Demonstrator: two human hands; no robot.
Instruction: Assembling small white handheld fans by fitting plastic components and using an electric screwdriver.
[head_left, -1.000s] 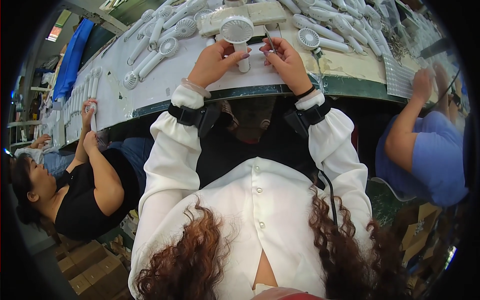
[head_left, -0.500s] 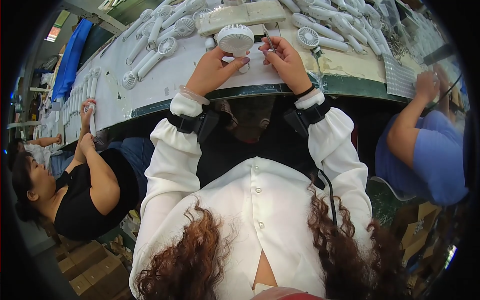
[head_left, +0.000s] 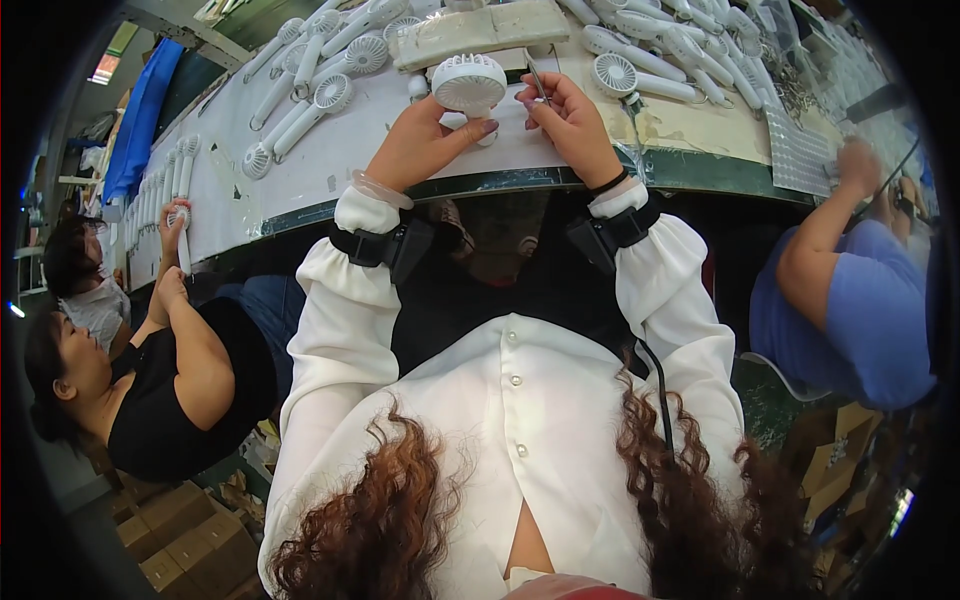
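Note:
A white handheld fan with a round slotted head is in my left hand. Its head points up and away, and my thumb and fingers close around its lower part. To the right of it, my right hand pinches a thin metal tool, perhaps tweezers, with the shaft slanting up between the fingers. The two hands are apart, both above the near edge of the white-covered worktable. Part of the fan's handle is hidden by my left hand.
Beyond my hands lies a long whitish block. White fans are heaped at the left, and another pile lies at the right. A sheet of small round pieces rests near a co-worker in blue. Another co-worker sits left.
My left hand and the fan have shifted very slightly left, with the fan's head tilted a little. My right hand stays in place. At the far left, another person has leaned into view.

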